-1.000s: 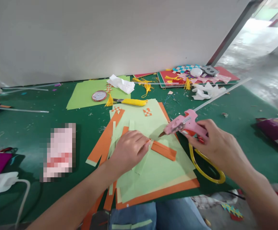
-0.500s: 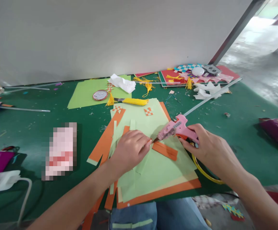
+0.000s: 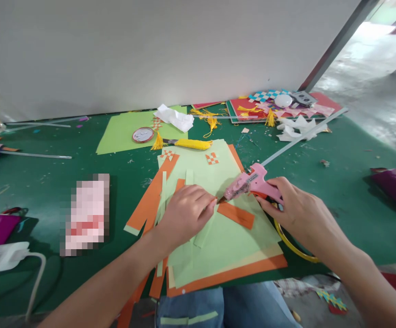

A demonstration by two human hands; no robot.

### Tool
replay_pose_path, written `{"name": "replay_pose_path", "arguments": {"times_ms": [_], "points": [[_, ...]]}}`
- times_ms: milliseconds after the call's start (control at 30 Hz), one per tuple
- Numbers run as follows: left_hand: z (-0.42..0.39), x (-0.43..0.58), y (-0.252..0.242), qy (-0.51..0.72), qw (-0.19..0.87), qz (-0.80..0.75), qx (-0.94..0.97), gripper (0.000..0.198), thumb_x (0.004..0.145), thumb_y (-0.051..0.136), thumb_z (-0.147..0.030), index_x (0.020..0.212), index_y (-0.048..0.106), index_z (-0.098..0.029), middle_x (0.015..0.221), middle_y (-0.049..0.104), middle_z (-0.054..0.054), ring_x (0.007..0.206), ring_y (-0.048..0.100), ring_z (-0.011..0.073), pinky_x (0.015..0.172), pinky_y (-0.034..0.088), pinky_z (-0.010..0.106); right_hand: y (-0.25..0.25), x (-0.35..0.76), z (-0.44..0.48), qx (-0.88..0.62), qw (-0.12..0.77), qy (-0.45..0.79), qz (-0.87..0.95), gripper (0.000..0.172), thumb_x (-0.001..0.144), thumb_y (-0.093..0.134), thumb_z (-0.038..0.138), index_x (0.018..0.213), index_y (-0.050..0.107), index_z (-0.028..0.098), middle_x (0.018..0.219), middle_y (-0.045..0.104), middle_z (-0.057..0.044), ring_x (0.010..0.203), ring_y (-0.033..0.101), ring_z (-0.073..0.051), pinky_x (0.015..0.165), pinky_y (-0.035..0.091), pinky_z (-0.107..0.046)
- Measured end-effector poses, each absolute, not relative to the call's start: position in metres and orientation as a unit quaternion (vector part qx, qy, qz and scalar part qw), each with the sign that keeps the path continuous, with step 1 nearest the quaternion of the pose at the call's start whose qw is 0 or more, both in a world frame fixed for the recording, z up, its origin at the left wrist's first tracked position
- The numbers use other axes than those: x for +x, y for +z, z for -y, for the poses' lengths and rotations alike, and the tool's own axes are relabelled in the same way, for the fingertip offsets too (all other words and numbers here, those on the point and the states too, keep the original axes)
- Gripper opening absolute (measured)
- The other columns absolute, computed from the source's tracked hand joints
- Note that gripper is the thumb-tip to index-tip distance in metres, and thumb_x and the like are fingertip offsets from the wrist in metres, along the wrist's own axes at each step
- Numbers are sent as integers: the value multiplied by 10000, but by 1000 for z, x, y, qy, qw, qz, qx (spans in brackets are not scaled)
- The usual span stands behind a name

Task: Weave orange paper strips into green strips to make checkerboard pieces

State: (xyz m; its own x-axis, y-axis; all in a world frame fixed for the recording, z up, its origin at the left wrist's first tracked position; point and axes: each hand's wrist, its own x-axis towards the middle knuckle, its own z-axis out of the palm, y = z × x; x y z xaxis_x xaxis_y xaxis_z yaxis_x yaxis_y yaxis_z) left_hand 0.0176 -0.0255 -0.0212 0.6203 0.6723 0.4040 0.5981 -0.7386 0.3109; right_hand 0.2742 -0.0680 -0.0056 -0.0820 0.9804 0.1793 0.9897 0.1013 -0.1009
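Observation:
My right hand (image 3: 295, 205) is wrapped round the handle of a pink hot glue gun (image 3: 249, 181), a long clear glue stick (image 3: 303, 139) sticking out of its back. The nozzle points left, right beside the fingertips of my left hand (image 3: 189, 209). Those fingers are pinched on a small piece of orange paper, mostly hidden, with only a sliver showing. Just below the nozzle an orange paper strip (image 3: 236, 216) lies on pale green paper sheets (image 3: 225, 255). Pale green strips (image 3: 203, 234) extend beneath my left hand. Higher up is a small orange-and-white checkered woven square (image 3: 212, 158).
A yellow utility knife (image 3: 192, 144) and a tape roll (image 3: 143, 135) lie behind the sheets. Orange strips (image 3: 151, 196) fan out at left. A yellow ring (image 3: 296, 250) sits under my right wrist. Purple devices (image 3: 394, 187) stand at both sides; a white cable (image 3: 38, 278) hangs at left.
Both hands and the glue gun keep nearly the same place. The view has shifted very slightly.

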Motion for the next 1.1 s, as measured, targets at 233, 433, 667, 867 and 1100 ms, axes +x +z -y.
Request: {"name": "replay_pose_path", "arguments": {"times_ms": [233,433,667,867,1100], "points": [[26,18,-22,252,74,-357,896,243,954,452,-229,840,655,-160,830,708,65,854,633,209,821,487,361,-3,273,68,-672,97,-15,734,283,895,511,454,1023,513,202,688,632,-18,552,607,-210,494,335,-257],[26,18,-21,244,79,-358,898,246,959,450,-237,843,653,-160,821,702,59,854,630,206,820,477,356,0,270,68,-668,102,-37,737,323,867,546,471,1036,518,198,719,657,-31,588,632,-223,508,363,-266],[25,15,-17,234,91,-344,905,158,914,495,-218,932,642,-163,882,708,50,883,628,213,830,464,367,-3,270,70,-653,113,-67,745,374,861,558,498,1058,529,181,759,672,-50,636,653,-231,531,390,-276],[28,21,-16,224,94,-402,883,145,932,471,-184,945,616,-193,906,707,32,877,626,198,810,461,348,-4,269,73,-658,117,-63,741,378,862,551,506,1049,528,178,762,675,-59,631,645,-234,522,374,-278],[30,26,-13,207,91,-425,876,78,909,519,-180,909,590,-210,904,701,25,883,625,201,799,457,344,-5,272,74,-677,118,-53,725,375,856,559,519,1044,528,197,786,691,-61,636,651,-241,515,371,-274]]}}
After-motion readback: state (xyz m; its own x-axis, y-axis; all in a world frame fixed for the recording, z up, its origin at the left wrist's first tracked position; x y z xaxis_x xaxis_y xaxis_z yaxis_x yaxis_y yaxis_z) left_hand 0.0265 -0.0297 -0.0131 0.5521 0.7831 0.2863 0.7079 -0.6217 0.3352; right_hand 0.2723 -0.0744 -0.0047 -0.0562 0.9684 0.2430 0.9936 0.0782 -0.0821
